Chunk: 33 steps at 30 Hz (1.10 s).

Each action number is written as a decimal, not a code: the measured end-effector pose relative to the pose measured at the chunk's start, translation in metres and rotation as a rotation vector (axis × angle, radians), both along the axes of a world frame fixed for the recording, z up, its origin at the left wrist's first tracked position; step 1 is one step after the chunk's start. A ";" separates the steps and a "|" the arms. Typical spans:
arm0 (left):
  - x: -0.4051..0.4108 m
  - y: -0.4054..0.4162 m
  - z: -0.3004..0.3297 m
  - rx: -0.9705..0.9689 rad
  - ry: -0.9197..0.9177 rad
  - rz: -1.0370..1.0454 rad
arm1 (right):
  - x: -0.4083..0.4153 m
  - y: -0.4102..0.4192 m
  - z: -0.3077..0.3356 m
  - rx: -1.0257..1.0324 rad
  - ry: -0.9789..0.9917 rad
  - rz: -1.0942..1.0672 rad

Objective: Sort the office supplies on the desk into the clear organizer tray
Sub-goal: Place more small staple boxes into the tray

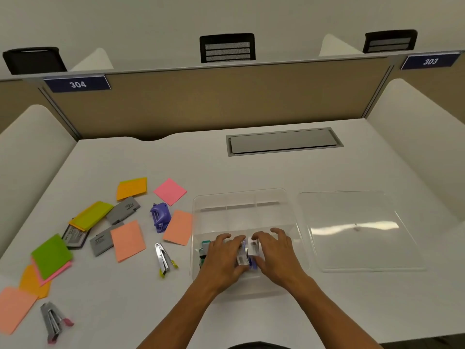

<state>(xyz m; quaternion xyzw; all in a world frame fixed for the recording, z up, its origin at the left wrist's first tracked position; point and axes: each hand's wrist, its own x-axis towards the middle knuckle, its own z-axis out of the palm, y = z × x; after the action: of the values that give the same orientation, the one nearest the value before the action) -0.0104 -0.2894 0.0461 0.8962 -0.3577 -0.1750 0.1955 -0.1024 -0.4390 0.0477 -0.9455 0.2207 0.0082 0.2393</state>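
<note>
**Both hands in tray, near-left compartment**

Left hand and right hand lie inside the clear organizer tray, fingers curled over small staple boxes between them; exact grip unclear. A green-topped item lies just left. Tray lid lies right. Sticky notes, purple hole punch, yellow-handled stapler remain on desk.

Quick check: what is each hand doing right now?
Left hand: inside the clear plastic organizer tray, fingers curled on a small white box.
Right hand: in the same tray, fingers curled on another small white box.
</note>
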 end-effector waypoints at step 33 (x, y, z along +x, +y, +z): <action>0.011 0.089 0.004 -0.349 -0.166 0.361 | 0.051 0.078 0.024 0.202 -0.264 0.135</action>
<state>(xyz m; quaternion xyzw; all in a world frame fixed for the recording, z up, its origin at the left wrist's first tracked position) 0.0005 -0.2000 0.0499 0.9095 -0.2318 0.0013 0.3451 -0.0516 -0.3608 0.0715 -0.9222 0.1216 -0.0778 0.3589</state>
